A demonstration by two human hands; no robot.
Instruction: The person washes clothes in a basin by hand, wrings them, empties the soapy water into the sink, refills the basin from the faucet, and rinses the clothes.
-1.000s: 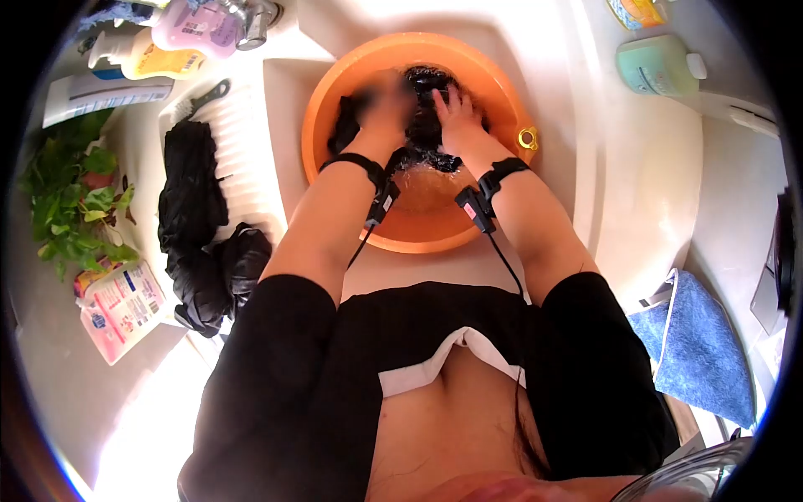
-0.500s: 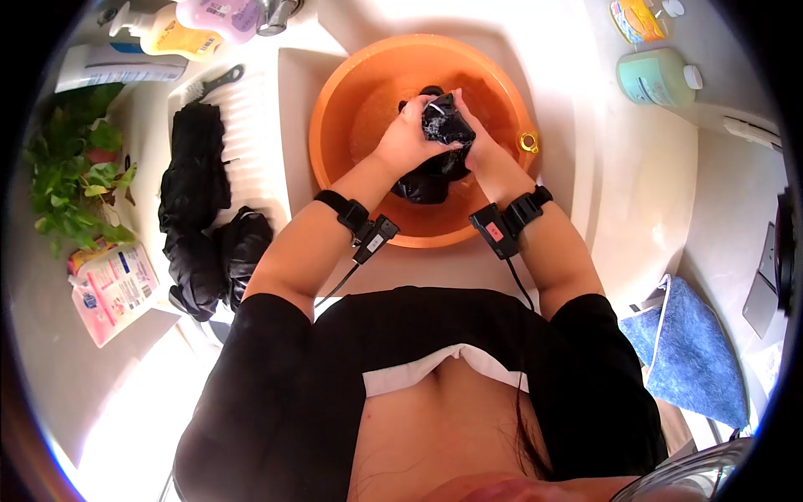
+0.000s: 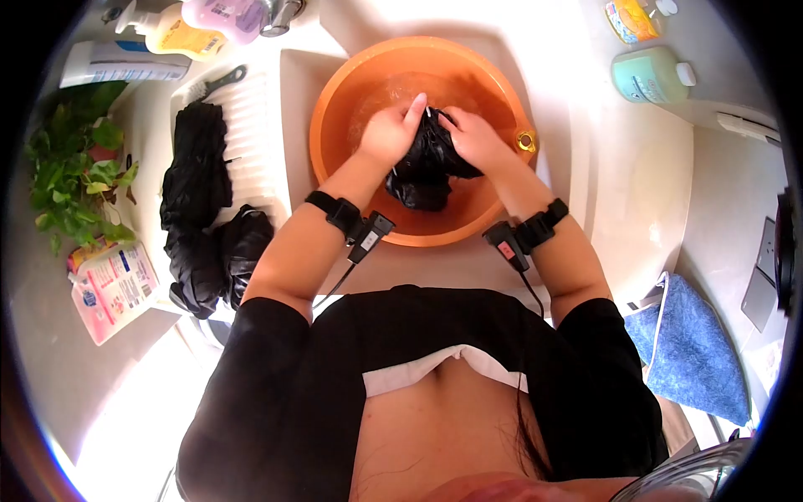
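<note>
A wet black garment (image 3: pixel 421 186) hangs bunched between my hands over an orange basin (image 3: pixel 329 125) with shallow water in it. My left hand (image 3: pixel 393 132) grips the cloth at its left side, thumb pointing up along the upper edge. From the right, my right hand (image 3: pixel 471 140) pinches the same cloth, with fingers curled at the top. The lower part of the garment sags toward the basin floor; the exact kind of garment cannot be made out.
Left of the basin, another black garment (image 3: pixel 194 176) lies on the ribbed washboard (image 3: pixel 251 142), below a brush (image 3: pixel 222 81). Soap bottles (image 3: pixel 186 33) and a plant (image 3: pixel 79 167) stand farther left. A green bottle (image 3: pixel 648 75) is at upper right; a blue towel (image 3: pixel 694 360) hangs lower right.
My hands have moved apart, the right one shifting right. The garment, bundled up between the palms before, is now spread between the hands and hangs looser.
</note>
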